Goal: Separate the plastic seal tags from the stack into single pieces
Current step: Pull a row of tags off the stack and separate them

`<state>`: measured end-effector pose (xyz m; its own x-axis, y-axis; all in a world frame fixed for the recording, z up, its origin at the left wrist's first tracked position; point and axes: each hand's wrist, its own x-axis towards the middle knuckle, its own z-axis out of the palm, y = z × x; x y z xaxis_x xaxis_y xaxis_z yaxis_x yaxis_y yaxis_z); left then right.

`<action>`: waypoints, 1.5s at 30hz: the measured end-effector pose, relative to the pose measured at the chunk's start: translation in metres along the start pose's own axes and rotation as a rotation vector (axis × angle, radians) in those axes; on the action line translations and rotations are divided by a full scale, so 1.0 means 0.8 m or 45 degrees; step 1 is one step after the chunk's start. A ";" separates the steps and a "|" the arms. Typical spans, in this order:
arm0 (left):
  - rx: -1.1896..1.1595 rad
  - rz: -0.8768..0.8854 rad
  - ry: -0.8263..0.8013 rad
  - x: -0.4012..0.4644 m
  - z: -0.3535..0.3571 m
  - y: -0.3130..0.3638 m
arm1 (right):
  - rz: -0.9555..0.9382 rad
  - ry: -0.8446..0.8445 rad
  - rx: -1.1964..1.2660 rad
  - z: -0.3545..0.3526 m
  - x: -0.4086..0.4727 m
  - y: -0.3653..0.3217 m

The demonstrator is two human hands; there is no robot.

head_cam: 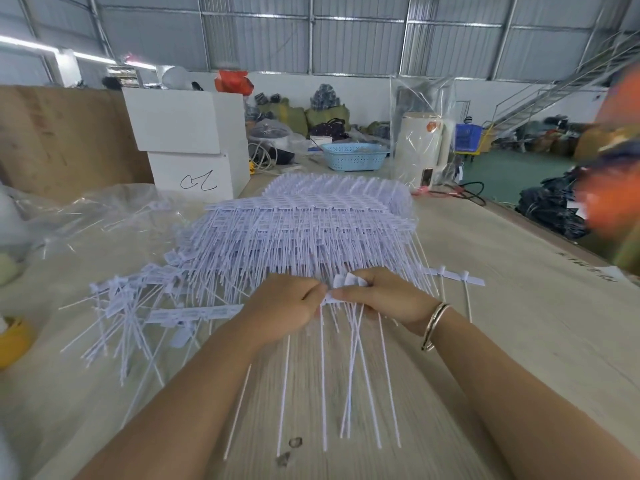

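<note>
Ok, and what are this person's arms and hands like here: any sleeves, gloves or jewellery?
Both forearms are bare, with no sleeves in view and no gloves. The right wrist carries thin metal bangles, silvery with a darker edge, stacked close together. The left hand and wrist show no jewellery. No rings are visible on the right hand.

Corrugated metal walls [363, 39] on a steel frame enclose a warehouse hall. Strip lights [93, 57] run along the upper left. The floor [502, 168] is green. A metal staircase [554, 88] rises at the right. The near surface is a pale wooden table [519, 323]. Two white boxes [187, 140] stand stacked at its far left, beside a brown board [62, 140]. A blue basket [355, 156] sits at the far end. Sacks [311, 116] line the far wall.
</note>
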<state>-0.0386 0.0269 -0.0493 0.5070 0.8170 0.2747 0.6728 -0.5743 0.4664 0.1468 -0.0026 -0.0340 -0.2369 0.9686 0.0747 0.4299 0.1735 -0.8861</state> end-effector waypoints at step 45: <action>-0.300 -0.054 -0.119 0.003 0.007 0.009 | -0.177 -0.034 0.334 -0.008 -0.005 0.002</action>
<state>-0.0291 0.0246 -0.0499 0.5363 0.8253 0.1767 0.5557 -0.5028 0.6621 0.1543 -0.0049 -0.0329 -0.3019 0.9332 0.1949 0.1530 0.2492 -0.9563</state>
